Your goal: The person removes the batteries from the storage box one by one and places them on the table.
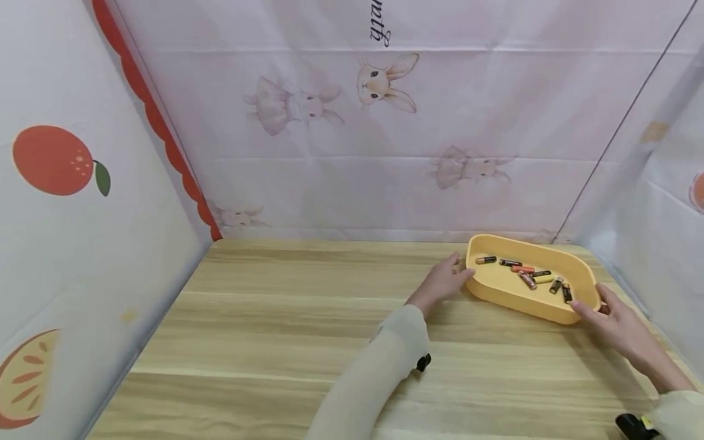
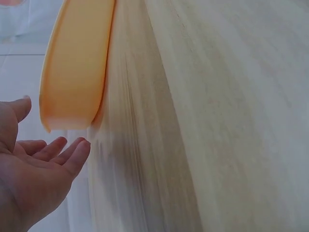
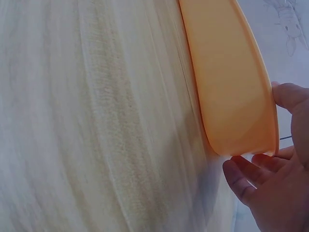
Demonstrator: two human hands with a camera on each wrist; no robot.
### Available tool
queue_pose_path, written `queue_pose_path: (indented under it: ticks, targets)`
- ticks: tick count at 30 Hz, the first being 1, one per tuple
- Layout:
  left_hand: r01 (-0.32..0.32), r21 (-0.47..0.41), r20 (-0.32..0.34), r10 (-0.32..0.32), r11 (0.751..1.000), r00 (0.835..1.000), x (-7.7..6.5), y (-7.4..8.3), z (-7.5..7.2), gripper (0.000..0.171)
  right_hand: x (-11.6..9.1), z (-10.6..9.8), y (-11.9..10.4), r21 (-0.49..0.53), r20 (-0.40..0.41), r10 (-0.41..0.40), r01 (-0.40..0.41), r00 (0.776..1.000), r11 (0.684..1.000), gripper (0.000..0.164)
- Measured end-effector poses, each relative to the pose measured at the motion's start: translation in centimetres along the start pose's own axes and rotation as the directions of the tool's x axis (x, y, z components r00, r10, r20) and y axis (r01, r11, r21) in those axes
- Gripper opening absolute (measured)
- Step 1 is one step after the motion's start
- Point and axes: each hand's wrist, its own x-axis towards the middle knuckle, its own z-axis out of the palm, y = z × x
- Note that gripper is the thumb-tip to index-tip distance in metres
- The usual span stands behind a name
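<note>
On the striped tabletop (image 1: 264, 330) before rabbit-printed cloth (image 1: 352, 189), hands (image 1: 442, 282) (image 1: 618, 324) at yellow tray (image 1: 516, 298): left loose, right curled round its end.

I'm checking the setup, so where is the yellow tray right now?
In the head view, the yellow tray is at the far right of the wooden table, between the left hand and right hand.

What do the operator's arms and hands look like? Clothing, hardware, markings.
Left hand and right hand: bare, no gloves. Left sleeve and right sleeve: plain, pale cream. A small black piece shows at the left cuff; a larger black device with a yellow-green patch at the right. No cables visible.
</note>
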Motion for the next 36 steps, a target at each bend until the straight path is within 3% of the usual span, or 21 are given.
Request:
queue_pose_path:
  ticks: [10,17,25,29,36]
  targets:
    - [-0.036,0.044,0.031,0.035,0.998,0.999,0.6,0.0,0.7,0.063,0.0,0.3,-0.2,0.101,0.012,-0.011,0.009,1.0,0.995,0.086]
    - [-0.06,-0.012,0.082,0.061,0.998,0.995,0.5,0.2,0.4,0.067,0.2,0.2,-0.4,0.193,0.05,0.007,-0.016,0.999,0.981,0.088]
    - [-0.059,-0.063,0.168,0.069,0.996,0.983,0.1,-0.4,-0.7,0.077,-0.4,0.9,-0.7,0.207,0.059,-0.001,-0.011,0.998,0.978,0.09]
    - [-0.091,-0.063,0.211,0.102,0.994,0.972,-0.3,-0.8,-1.6,0.081,-0.7,1.4,-1.0,0.216,0.053,-0.016,0.005,0.998,0.976,0.09]
    - [-0.151,-0.045,0.255,0.158,0.987,0.954,-1.4,-1.4,-3.1,0.082,-0.9,1.8,-1.7,0.126,0.028,-0.039,0.035,0.999,0.991,0.089]
